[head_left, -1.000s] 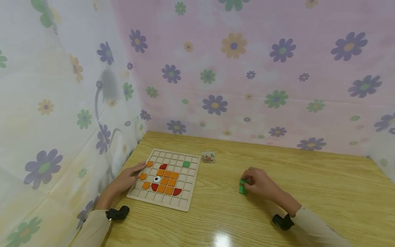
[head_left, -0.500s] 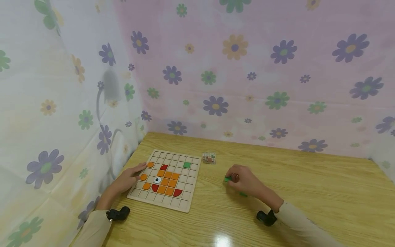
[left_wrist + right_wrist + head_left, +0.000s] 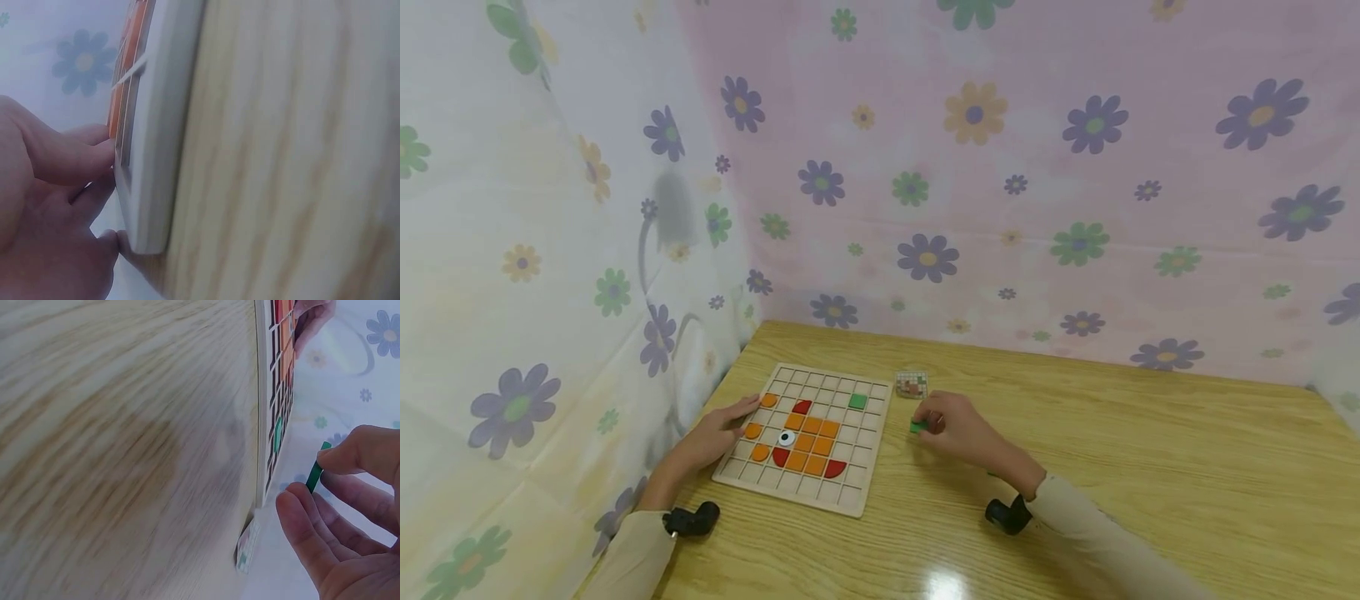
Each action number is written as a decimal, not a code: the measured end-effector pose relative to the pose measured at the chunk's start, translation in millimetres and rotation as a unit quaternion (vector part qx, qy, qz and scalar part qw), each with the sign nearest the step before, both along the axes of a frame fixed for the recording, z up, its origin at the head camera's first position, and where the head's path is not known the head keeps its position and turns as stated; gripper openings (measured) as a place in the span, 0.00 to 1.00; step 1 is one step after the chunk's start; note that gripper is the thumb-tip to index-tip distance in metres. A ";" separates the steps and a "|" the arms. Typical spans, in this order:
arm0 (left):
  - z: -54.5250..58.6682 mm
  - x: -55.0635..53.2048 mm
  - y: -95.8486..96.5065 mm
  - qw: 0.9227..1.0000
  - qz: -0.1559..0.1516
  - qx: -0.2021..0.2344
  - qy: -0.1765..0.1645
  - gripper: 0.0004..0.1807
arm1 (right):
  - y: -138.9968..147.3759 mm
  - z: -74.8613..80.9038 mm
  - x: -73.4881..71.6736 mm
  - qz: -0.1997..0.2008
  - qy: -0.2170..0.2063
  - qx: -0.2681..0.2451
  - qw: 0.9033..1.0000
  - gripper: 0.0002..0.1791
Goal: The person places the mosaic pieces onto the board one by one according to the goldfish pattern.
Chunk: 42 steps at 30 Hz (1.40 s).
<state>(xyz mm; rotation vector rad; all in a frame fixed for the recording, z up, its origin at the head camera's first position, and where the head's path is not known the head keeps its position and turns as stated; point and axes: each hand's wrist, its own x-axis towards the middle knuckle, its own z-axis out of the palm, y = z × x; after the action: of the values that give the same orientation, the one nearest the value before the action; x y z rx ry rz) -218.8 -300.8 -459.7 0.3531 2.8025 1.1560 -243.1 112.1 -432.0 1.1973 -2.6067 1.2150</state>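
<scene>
My right hand (image 3: 964,432) pinches a small green tile (image 3: 315,477) between thumb and fingers, held above the table just right of the grid board. The wooden grid board (image 3: 842,498) lies flat on the left of the table. My left hand (image 3: 711,437) rests at its left edge, fingers extended and touching the rim. On the board, orange square tiles (image 3: 810,425) form a block beside a round white eye tile (image 3: 786,437). Red curved tiles (image 3: 835,469) and orange round tiles (image 3: 760,452) sit around it. One green square (image 3: 857,402) lies at the upper right.
A small pattern card (image 3: 912,384) lies beyond the board's right corner. Another green piece (image 3: 992,474) is on the wooden table, mostly hidden under my right forearm. Flower-printed cloth (image 3: 970,183) hangs along the back and left.
My right hand has lifted a green tile off the table and carried it left toward the board, leaving another green piece behind. My left hand has stayed at the board's edge.
</scene>
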 end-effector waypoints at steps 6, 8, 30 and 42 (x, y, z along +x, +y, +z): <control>0.3 0.9 0.5 1.000 0.002 0.001 -0.004 0.31 | -16.3 2.1 -5.4 -0.002 0.005 0.002 1.000 0.05; 0.7 1.0 0.6 1.000 0.003 0.000 -0.006 0.31 | -21.4 3.0 -7.1 -0.003 0.009 0.006 1.000 0.05; -1.2 -0.8 -0.7 1.000 0.002 0.003 -0.009 0.32 | -61.6 -7.0 -20.9 -0.006 -0.002 0.015 1.000 0.08; -2.8 -0.6 -2.4 1.000 0.003 -0.001 -0.004 0.32 | -85.9 -18.0 -30.7 0.012 -0.021 0.019 1.000 0.07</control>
<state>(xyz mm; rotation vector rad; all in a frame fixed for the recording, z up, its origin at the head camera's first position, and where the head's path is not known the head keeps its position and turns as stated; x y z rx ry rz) -219.4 -303.2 -462.5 0.3386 2.8008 1.1520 -273.8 26.3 -450.0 1.2258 -2.6646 1.2134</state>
